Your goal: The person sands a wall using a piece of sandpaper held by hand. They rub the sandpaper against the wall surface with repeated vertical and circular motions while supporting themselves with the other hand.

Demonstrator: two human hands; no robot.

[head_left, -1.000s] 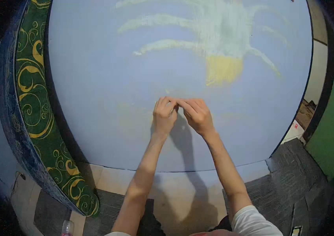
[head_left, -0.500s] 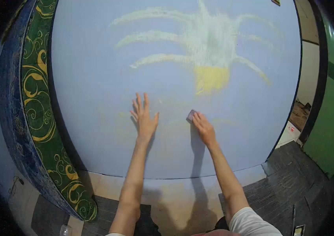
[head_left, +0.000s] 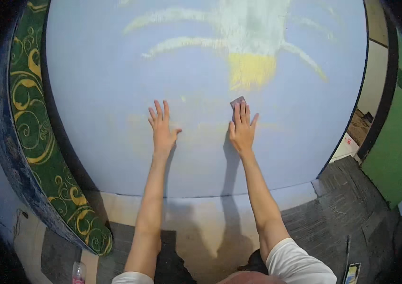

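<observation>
At the blue wall (head_left: 201, 163), left hand (head_left: 162, 136) has fingers spread, released; right hand (head_left: 243, 133) overlaps small dark square (head_left: 236, 100), fingers extended, grip unclear.

The sandpaper (head_left: 236, 102) lies on the wall (head_left: 201, 161) beneath the right hand (head_left: 243, 134), mattress (head_left: 28, 120) at far left, door (head_left: 392, 156) far right.
</observation>
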